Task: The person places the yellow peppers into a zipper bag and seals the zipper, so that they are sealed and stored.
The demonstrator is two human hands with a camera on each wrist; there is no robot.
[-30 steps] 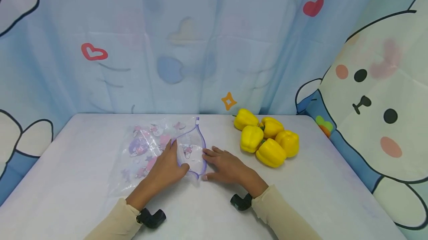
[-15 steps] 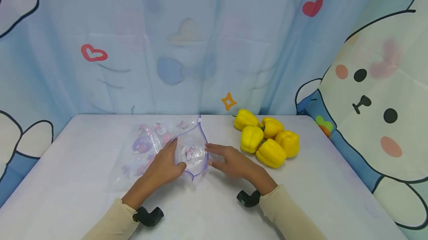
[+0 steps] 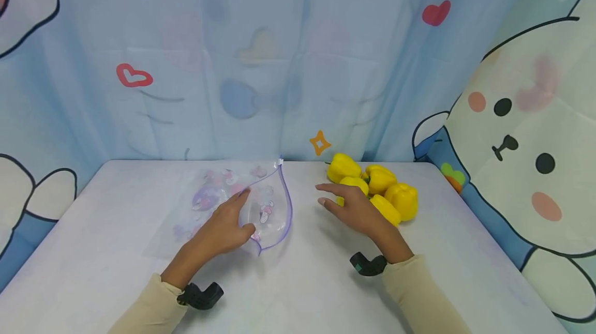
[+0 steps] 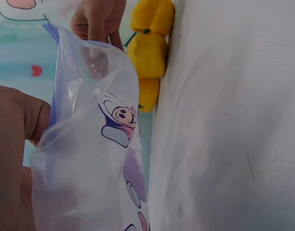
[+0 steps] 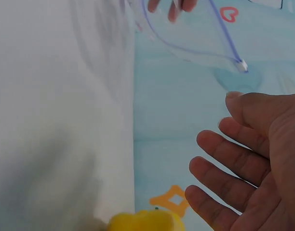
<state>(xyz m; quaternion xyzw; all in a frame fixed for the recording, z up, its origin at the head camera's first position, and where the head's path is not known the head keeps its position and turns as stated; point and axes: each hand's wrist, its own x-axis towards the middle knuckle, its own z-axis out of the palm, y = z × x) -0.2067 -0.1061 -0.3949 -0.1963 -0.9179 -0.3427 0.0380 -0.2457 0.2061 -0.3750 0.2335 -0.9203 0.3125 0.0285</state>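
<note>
white table, left fingers holding clear bag, right fingers parted and empty near yellow peppers

On the tabletop, a hand could slide up from the front edge, between the plastic bag and the yellow peppers. The right hand pokes into that gap near the back edge; how high it hangs is hard to tell. The bag's mouth gapes toward the right edge. The left hand blocks its left side. The peppers bunch up, leaving little finger room between them.
</note>
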